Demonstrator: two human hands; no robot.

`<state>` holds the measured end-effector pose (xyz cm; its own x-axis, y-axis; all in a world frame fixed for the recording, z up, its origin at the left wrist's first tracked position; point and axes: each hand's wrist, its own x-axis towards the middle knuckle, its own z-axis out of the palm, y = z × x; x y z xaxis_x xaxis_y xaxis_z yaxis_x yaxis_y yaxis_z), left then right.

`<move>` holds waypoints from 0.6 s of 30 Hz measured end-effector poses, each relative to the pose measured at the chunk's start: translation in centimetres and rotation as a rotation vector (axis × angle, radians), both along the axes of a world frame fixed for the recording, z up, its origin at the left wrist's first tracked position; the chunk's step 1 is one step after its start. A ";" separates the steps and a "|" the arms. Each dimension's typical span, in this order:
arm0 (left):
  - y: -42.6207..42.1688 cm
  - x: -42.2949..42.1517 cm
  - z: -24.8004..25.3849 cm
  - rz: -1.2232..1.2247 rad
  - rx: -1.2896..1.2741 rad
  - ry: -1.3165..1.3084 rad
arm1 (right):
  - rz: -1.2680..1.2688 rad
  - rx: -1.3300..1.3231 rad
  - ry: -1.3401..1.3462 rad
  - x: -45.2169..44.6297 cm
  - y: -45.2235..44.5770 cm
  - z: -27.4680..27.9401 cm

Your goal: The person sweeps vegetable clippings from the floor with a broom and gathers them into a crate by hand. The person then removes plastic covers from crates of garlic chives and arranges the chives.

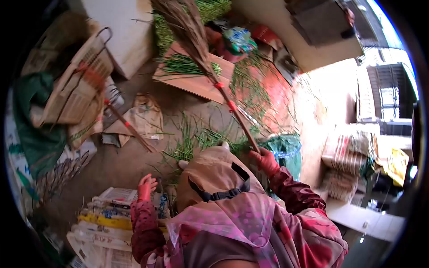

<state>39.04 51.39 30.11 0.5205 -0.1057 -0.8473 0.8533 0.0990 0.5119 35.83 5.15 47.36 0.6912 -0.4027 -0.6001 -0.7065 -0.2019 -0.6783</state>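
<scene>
My right hand (267, 162), in a reddish glove, grips the end of the brown handle of a broom (241, 123). Red bands circle the handle, and the bristles point up and away from me, over a board (196, 82) with green stalks (190, 65) on it. On the other side, my left hand (146, 184) hangs with its fingers apart and holds nothing. It is nearest to a stack of newspapers and wrappers (109, 223). Loose green stalks (196, 136) lie scattered on the floor in front of my feet.
A green bag-lined bin (286, 152) stands beside my right hand. To the left are a tilted basket (78, 80), a second broom (129, 127) and a paper sack (145, 114). Stacked striped bundles (348, 152) sit at right. More stalks (250, 80) litter the reddish floor behind.
</scene>
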 end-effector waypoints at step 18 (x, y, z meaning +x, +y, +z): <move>0.2 -4.7 -6.9 0.032 -0.274 0.294 | -0.374 -0.176 0.294 -0.9 -27.2 -13.3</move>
